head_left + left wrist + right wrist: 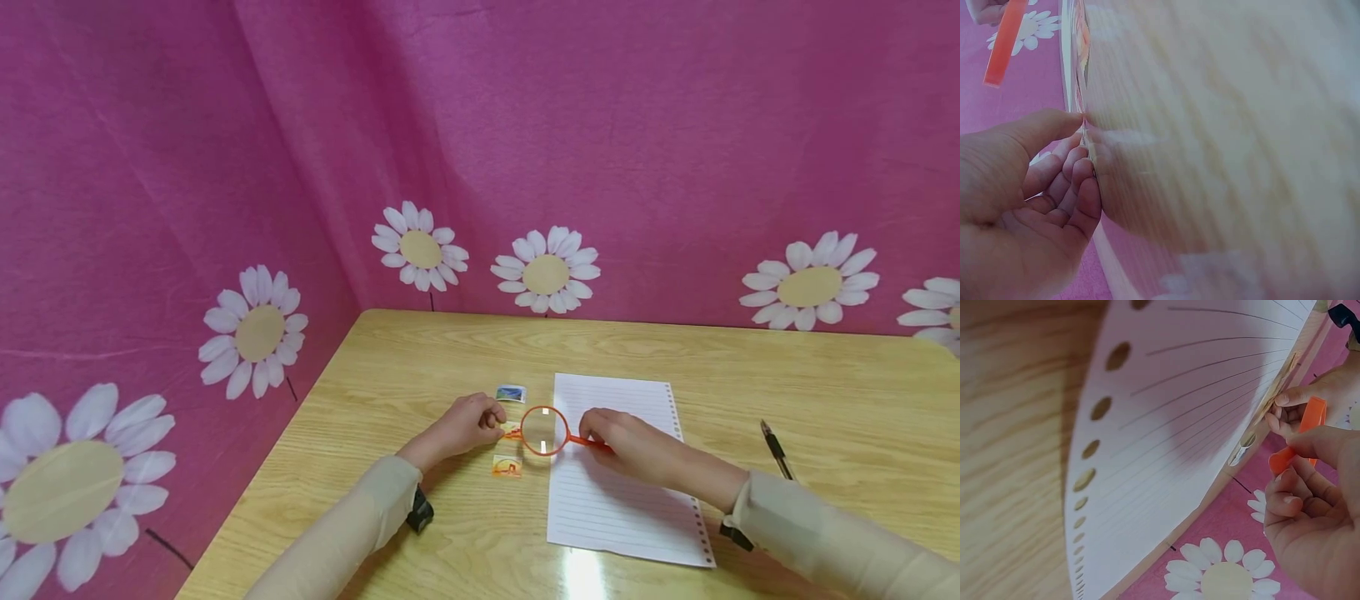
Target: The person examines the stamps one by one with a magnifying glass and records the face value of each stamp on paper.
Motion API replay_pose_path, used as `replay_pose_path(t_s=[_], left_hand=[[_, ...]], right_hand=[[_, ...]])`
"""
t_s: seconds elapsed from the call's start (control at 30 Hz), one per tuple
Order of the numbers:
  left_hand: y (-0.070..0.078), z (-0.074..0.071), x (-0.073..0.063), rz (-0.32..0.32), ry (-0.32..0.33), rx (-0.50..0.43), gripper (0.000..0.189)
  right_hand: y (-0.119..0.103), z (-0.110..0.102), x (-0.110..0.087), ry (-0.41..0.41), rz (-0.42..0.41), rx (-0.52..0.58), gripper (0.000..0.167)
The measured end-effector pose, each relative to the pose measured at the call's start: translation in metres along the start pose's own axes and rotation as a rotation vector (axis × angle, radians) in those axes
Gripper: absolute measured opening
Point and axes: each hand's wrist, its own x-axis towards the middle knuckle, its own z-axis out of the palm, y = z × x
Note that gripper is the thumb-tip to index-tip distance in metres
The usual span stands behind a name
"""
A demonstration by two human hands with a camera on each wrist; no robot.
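Note:
In the head view, my right hand (pixel 633 446) grips the handle of an orange-red magnifying glass (pixel 544 431), its round lens just right of the middle stamp (pixel 512 431). The right wrist view shows the orange handle (pixel 1314 415) between thumb and curled fingers. My left hand (pixel 465 429) pinches at the left edge of that yellow-orange stamp, thumb and forefinger tips together low at the table. A blue-green stamp (pixel 512 393) lies behind it, and another yellow-orange stamp (pixel 507 467) in front. The fingers partly cover the middle stamp.
A lined sheet of paper (pixel 622 508) with punched holes lies under my right hand. To its right is a black pen (pixel 777 448), partly hidden by the right sleeve. A pink curtain (pixel 637 150) with white flowers hangs beyond the wooden table (pixel 420 350).

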Motion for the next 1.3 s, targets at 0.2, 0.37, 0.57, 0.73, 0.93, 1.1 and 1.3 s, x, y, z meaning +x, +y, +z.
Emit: replay_pose_path(t_s=[0.2, 0.37, 0.57, 0.73, 0.93, 1.1, 1.3], left_hand=[[0.002, -0.001, -0.001, -0.034, -0.01, -0.009, 0.009], [0.003, -0.001, -0.001, -0.033, -0.002, -0.003, 0.009], [0.004, -0.002, 0.0, -0.049, -0.008, -0.005, 0.008], [0.003, 0.0, 0.001, -0.046, -0.013, -0.01, 0.008], [0.001, 0.001, 0.001, -0.043, -0.02, -0.013, 0.007], [0.001, 0.001, 0.0, -0.045, -0.019, -0.029, 0.008], [0.001, 0.001, -0.001, -0.027, -0.014, -0.038, 0.008]], right_hand=[[0.0, -0.005, -0.006, -0.006, 0.022, -0.013, 0.027], [0.001, -0.009, -0.011, -0.015, 0.05, -0.02, 0.026], [0.003, -0.012, -0.016, -0.002, 0.045, -0.038, 0.027], [0.005, -0.013, -0.023, 0.012, 0.045, -0.046, 0.028], [0.008, -0.015, -0.031, 0.02, 0.049, -0.048, 0.029], [0.009, -0.018, -0.034, 0.023, 0.053, -0.061, 0.028], [0.01, -0.022, -0.038, 0.019, 0.054, -0.056, 0.029]])
